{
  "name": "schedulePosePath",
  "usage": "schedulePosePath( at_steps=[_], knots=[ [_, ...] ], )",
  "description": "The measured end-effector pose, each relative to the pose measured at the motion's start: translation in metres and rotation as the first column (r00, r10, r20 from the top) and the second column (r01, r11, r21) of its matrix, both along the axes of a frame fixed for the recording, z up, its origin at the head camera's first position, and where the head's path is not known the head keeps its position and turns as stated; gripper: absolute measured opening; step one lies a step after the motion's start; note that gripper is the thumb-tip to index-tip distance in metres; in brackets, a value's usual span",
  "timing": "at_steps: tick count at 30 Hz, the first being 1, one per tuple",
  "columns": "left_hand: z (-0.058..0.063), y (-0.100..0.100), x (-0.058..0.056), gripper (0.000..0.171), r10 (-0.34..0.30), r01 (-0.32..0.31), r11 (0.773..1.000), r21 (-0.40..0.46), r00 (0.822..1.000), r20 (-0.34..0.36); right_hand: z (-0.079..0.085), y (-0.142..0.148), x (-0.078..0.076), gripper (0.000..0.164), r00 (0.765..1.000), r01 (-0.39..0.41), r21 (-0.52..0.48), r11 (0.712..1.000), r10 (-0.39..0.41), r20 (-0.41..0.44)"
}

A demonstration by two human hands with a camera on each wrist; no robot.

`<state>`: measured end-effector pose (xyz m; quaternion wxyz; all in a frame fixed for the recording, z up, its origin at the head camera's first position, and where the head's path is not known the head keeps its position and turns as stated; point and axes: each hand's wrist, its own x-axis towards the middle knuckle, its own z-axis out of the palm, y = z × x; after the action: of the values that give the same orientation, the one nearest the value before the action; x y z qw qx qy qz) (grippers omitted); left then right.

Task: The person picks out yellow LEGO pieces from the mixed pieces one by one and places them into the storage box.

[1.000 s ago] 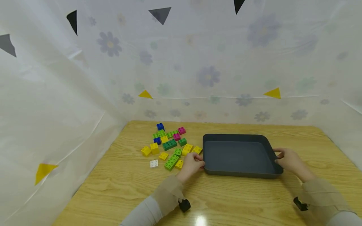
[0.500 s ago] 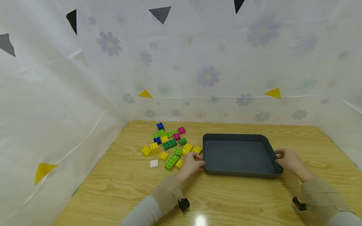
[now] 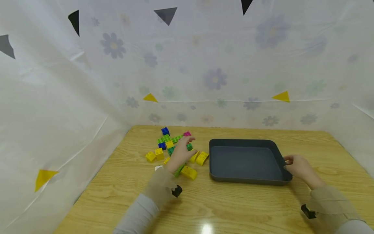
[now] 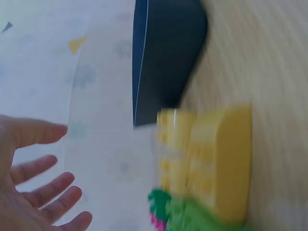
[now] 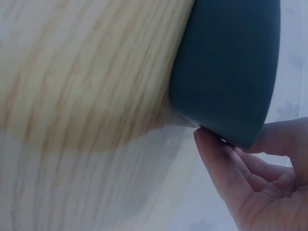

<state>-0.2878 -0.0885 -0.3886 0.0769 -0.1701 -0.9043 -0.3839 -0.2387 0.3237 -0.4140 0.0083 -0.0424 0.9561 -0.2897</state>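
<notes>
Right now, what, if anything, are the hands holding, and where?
The right hand grips the tray by its right end; the left hand holds nothing.

From where I stand, a pale sheet (image 3: 187, 48) printed with faded purple flowers (image 3: 113, 45) fills the upper half of the head view. Black and grey triangles (image 3: 166, 15) dot its top; yellow triangles (image 3: 281, 96) sit lower, left and right. A wood-grain table (image 3: 233, 206) spreads below, glare (image 3: 206, 228) shining at bottom centre.
</notes>
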Motion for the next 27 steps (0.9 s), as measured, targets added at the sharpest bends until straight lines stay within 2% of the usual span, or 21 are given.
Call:
schedulePosePath(
  at_steps=[2, 5, 8, 12, 17, 22, 27],
  knots=[
    [0.005, -0.010, -0.006, 0.051, 0.014, -0.017, 0.994, -0.106, 1.000, -0.024, 0.000, 0.001, -0.001, 0.040, 1.000, 0.001, 0.002, 1.000, -0.001, -0.003],
    [0.010, -0.027, -0.017, 0.060, 0.038, -0.051, 0.968, -0.246, 0.998, -0.060, 0.001, 0.002, -0.002, 0.040, 1.000, 0.003, 0.003, 1.000, -0.003, -0.006],
    [0.010, -0.045, -0.029, 0.065, 0.063, -0.070, 0.950, -0.305, 0.998, -0.032, 0.001, 0.002, -0.002, 0.040, 1.000, 0.005, 0.001, 1.000, -0.005, 0.001],
    [0.006, -0.069, -0.038, 0.072, 0.105, -0.081, 0.949, -0.306, 0.993, 0.061, 0.001, 0.002, -0.003, 0.040, 1.000, 0.005, 0.008, 1.000, -0.005, 0.010],
    [0.000, -0.089, -0.041, 0.081, 0.151, -0.091, 0.957, -0.274, 0.967, 0.206, 0.000, 0.001, -0.003, 0.041, 1.000, 0.003, 0.013, 1.000, -0.003, 0.015],
    [-0.008, -0.101, -0.042, 0.067, 0.174, -0.096, 0.943, -0.317, 0.958, 0.228, 0.000, 0.003, -0.004, 0.041, 1.000, 0.003, 0.013, 1.000, -0.004, 0.013],
    [-0.013, -0.106, -0.041, 0.061, 0.198, -0.100, 0.935, -0.339, 0.942, 0.270, -0.001, 0.003, -0.004, 0.040, 1.000, 0.010, 0.009, 1.000, -0.010, 0.016]
  ],
)
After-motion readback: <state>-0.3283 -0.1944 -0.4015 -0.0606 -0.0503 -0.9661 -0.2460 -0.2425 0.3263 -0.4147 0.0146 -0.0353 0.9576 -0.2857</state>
